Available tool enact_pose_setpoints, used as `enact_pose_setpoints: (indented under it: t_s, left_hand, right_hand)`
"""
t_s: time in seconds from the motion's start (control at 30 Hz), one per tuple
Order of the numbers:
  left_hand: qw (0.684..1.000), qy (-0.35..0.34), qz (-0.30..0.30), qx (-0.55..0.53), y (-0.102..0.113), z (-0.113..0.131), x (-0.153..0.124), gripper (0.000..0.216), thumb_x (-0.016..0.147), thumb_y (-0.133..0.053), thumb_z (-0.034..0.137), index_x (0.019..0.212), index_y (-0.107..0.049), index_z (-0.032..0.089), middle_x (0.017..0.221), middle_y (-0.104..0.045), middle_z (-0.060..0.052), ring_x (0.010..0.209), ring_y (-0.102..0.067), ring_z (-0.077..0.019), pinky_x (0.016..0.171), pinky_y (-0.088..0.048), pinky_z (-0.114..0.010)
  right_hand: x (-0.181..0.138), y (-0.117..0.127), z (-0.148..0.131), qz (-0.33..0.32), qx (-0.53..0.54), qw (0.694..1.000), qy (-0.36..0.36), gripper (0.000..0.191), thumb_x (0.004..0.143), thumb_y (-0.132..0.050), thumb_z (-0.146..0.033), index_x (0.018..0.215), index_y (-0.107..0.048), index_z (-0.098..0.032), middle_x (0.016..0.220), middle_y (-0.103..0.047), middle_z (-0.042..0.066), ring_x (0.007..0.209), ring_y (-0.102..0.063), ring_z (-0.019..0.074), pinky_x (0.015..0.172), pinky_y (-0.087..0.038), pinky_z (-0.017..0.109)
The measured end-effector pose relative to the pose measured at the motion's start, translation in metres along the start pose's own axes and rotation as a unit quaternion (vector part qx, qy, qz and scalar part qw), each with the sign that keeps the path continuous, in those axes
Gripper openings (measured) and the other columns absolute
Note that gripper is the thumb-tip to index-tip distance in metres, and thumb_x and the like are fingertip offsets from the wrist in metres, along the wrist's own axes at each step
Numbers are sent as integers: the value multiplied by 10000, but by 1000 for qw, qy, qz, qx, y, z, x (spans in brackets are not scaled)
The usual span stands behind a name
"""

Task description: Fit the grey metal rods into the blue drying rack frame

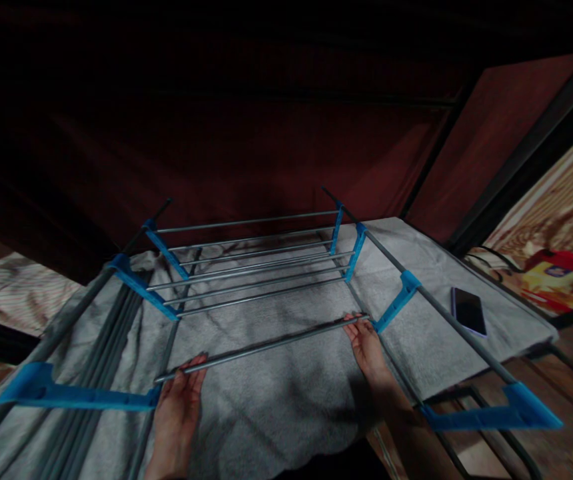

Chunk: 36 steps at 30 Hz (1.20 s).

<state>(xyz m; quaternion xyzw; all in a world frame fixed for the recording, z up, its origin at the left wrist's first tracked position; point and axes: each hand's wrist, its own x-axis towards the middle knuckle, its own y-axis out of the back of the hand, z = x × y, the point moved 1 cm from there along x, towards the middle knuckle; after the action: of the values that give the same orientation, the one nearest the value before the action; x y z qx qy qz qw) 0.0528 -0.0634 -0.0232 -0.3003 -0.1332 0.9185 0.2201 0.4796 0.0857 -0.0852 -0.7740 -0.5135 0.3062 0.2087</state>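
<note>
A grey metal rod (266, 347) lies slantwise above a grey fabric sheet (276, 400). My left hand (179, 407) holds its near left end, fingers curled up around it. My right hand (366, 343) grips its far right end beside a blue plastic connector (396, 303). Further back, several parallel grey rods (251, 267) sit fixed between blue brackets (139, 283) and form a rack shelf. Long grey side poles (456, 327) run along both sides of the frame.
A dark phone (468, 311) lies on the fabric at the right. More blue brackets sit at the near left (66, 395) and near right (501, 415). Dark red cloth (266, 147) hangs behind. A red and yellow package (561, 277) lies at the far right.
</note>
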Motion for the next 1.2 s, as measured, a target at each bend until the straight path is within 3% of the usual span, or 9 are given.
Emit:
enact_pose_setpoints:
  t_s: [0.2, 0.33, 0.5, 0.67, 0.93, 1.2]
  left_hand:
    - [999, -14, -20, 26, 4, -2, 3, 185, 995, -664, 113, 872, -778, 191, 1010, -855, -95, 1156, -845, -258, 1247, -618, -456]
    - [999, -21, -26, 5, 6, -7, 4, 234, 1040, -627, 118, 900, -808, 165, 1025, -862, -88, 1097, -836, -199, 1243, -611, -395]
    - [999, -33, -29, -11, 7, -10, 5, 264, 1103, -620, 207, 913, -800, 171, 998, -860, -78, 1057, -840, -202, 1192, -649, -410]
    - [998, -31, -33, -36, 7, -12, -1, 133, 1049, -728, 192, 936, -790, 159, 982, -858, -96, 994, -849, -212, 1129, -668, -406]
    - [993, -46, -82, -67, 16, -20, -2, 87, 954, -865, 204, 957, -779, 191, 978, -872, -111, 1021, -878, -257, 1099, -670, -433]
    - [992, -34, -84, -86, 17, -22, -3, 63, 912, -837, 161, 928, -777, 168, 959, -884, -118, 1021, -884, -264, 1092, -671, -430]
  right_hand:
    - [-3, -7, -4, -1, -33, 999, -13, 437, 722, -1072, -465, 902, -716, -286, 959, -849, 0, 936, -835, 201, 890, -716, 354]
    - [-2, -7, -6, 1, -40, 999, -14, 443, 711, -1068, -441, 822, -664, -295, 902, -828, -9, 893, -825, 215, 860, -731, 381]
    - [-2, -6, -8, -1, -42, 999, -21, 379, 704, -1056, -400, 880, -745, -272, 963, -855, 18, 920, -826, 228, 852, -723, 381]
    - [0, 2, -10, 4, -43, 999, -29, 322, 697, -1012, -333, 887, -762, -261, 959, -849, 13, 900, -817, 207, 907, -712, 362]
    - [13, 17, -6, 19, -84, 996, -36, 183, 709, -926, -302, 838, -800, -272, 980, -843, 76, 959, -839, 250, 1153, -664, 443]
    - [10, 16, -10, 37, -96, 994, -31, 157, 704, -906, -283, 750, -763, -327, 942, -843, 69, 993, -847, 304, 1253, -610, 573]
